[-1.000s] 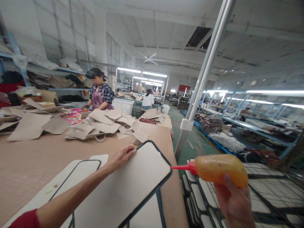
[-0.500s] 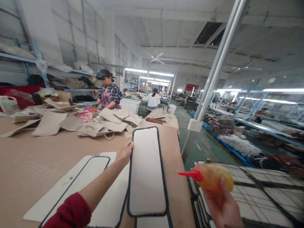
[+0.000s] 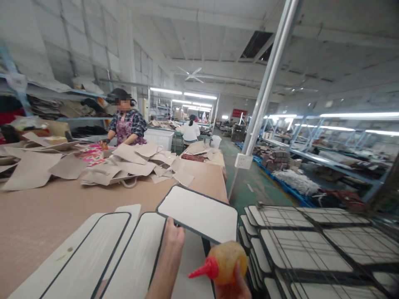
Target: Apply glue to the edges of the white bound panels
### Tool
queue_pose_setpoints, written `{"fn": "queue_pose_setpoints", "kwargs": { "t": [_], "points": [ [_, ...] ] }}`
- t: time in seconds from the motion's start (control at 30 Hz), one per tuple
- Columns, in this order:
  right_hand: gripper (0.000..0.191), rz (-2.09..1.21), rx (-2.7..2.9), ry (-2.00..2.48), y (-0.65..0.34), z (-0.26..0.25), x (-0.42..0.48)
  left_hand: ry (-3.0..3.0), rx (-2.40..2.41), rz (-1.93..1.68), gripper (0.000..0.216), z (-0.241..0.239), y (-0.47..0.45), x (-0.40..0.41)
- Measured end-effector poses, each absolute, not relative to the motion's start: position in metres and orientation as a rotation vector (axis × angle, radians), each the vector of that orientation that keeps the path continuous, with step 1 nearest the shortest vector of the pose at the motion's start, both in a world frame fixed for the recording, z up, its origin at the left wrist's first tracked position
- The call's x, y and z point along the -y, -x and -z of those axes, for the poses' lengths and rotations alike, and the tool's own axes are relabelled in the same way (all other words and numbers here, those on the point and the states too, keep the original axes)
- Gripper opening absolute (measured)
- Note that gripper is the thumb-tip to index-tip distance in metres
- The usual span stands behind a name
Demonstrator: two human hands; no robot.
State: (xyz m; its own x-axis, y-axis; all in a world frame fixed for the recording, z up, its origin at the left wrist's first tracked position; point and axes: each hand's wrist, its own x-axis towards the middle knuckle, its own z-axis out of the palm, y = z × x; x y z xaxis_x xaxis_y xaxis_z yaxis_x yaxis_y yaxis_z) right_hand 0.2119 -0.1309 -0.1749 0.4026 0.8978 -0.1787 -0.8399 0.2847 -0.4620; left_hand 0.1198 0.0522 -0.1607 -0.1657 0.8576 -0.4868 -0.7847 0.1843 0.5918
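Note:
My left hand (image 3: 173, 238) grips the near edge of a white panel with a dark border (image 3: 199, 212), which is raised and tilted above the table. In my right hand (image 3: 234, 285) is a squeeze bottle (image 3: 230, 259) with amber contents and a red nozzle pointing left. The bottle is just below the panel's near right corner; whether they touch I cannot tell. Beneath and left of my hands, more white panels with dark borders (image 3: 90, 253) lie on the table. One of them carries a small brownish spot.
Stacked panels lie on wire racks (image 3: 299, 245) at the right. Beige bag pieces (image 3: 134, 162) are heaped on the brown tabletop (image 3: 56, 203). A metal post with a socket box (image 3: 243, 161) stands beyond the table's right edge. A co-worker (image 3: 126, 122) works across the heap.
The panel in my left hand has swung from upright to a flatter, sideways tilt. My right hand has brought the bottle leftward and lower, close to the panel. The view has turned slightly right.

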Motion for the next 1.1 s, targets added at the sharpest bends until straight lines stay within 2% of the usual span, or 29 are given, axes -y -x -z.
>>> {"fn": "queue_pose_setpoints", "kwargs": {
  "t": [0.2,0.37,0.4,0.47,0.53,0.6,0.7,0.77,0.87,1.03,1.1],
  "points": [
    [0.036,-1.068,0.106,0.492,-0.212,0.172,0.114,-0.093,-0.912,-1.313,0.028,0.17,-0.115,-0.013],
    [0.032,-1.071,0.089,0.482,-0.22,0.184,0.111,-0.224,-0.706,-1.186,0.015,0.196,-0.084,0.026],
    [0.032,-1.073,0.081,0.482,-0.222,0.188,0.11,-0.278,-0.664,-1.117,0.018,0.206,-0.077,0.037],
    [0.033,-1.081,0.066,0.482,-0.226,0.194,0.108,-0.446,-0.631,-0.897,0.041,0.226,-0.063,0.056],
    [0.034,-1.095,0.057,0.484,-0.228,0.197,0.107,-0.695,-0.648,-0.657,0.053,0.235,-0.049,0.064],
    [0.037,-1.119,0.057,0.488,-0.226,0.197,0.108,-1.004,-0.689,-0.568,0.05,0.223,-0.04,0.054],
    [0.038,-1.155,0.071,0.495,-0.216,0.191,0.113,-1.451,-0.851,-0.74,0.042,0.169,-0.041,0.009],
    [0.039,-1.188,0.085,0.504,-0.208,0.186,0.118,-1.746,-0.938,-0.941,0.045,0.128,-0.051,-0.025],
    [0.039,-1.245,0.081,0.514,-0.201,0.18,0.124,-1.968,-0.896,-0.936,0.053,0.086,-0.072,-0.06],
    [0.041,-1.264,0.09,0.536,-0.201,0.176,0.129,-2.026,-0.702,-0.408,0.031,0.084,-0.09,-0.083],
    [0.042,-1.262,0.113,0.548,-0.202,0.176,0.134,-1.987,-0.623,-0.349,0.032,0.091,-0.089,-0.089]
  ]
}}
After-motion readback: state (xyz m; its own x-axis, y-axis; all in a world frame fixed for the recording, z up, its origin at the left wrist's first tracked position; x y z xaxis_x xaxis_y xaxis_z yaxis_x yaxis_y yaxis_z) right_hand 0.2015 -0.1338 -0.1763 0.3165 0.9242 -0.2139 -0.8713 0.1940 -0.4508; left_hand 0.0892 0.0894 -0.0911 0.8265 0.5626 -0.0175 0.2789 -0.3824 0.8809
